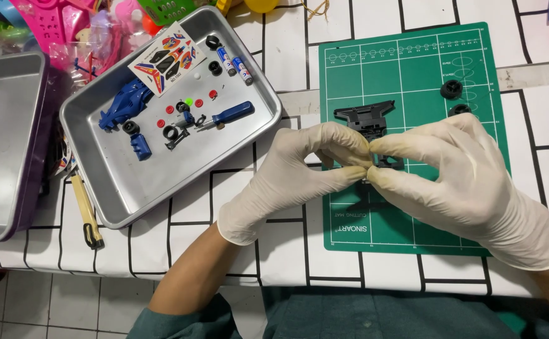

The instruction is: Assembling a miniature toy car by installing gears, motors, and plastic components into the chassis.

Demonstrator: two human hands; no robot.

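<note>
Your two gloved hands meet over the green cutting mat, which lies on the right of the tiled white surface. Your left hand and right hand touch at the fingertips, the fingers pinched shut on a small part that is hidden between them; what it is cannot be told. Just beyond the fingertips, partly covered by them, a black plastic frame rests on the mat. Two black wheels lie farther right on the mat, one just beside your right hand, the other near the mat's far right corner.

To the left, well apart from your hands, a metal tray sits at an angle, its near right edge close to your left hand. In it lie a blue car shell, a sticker sheet, two batteries, a blue-handled screwdriver and small red and black parts. A second metal tray stands at the far left edge. A tan-handled tool lies between the two trays.

Open mat shows far of the frame and near your wrists; the surface's near edge runs just below your forearms.
</note>
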